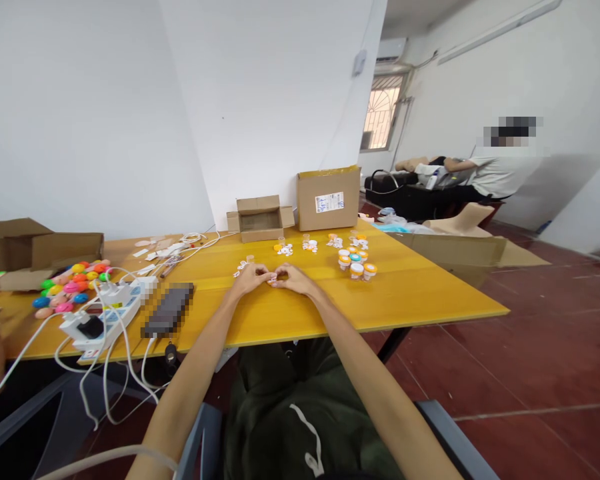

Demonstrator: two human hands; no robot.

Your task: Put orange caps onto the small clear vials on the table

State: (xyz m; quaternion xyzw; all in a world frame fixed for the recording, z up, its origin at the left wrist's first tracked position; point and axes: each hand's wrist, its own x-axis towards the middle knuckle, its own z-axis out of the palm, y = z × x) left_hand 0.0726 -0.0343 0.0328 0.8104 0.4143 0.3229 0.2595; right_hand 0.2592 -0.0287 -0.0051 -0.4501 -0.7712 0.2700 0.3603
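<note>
Over the yellow table (300,310), my left hand (253,277) and my right hand (293,279) meet at the fingertips. Both have their fingers pinched about a small white piece (273,281), mostly covered and too small to name. Just behind my left hand lie several similar white pieces (239,269) beside a small clear cup (251,258). Further back are more little heaps of white pieces (284,250), each near a clear cup. To the right of my right hand stands a cluster of clear cups with orange, white and teal lids (356,269).
An open cardboard box (260,235) and a taller closed carton (329,200) stand at the back. On the left lie a dark phone (169,311), a power strip (117,319) with white cables, and colourful plastic eggs (75,285). Another person (500,173) sits far right.
</note>
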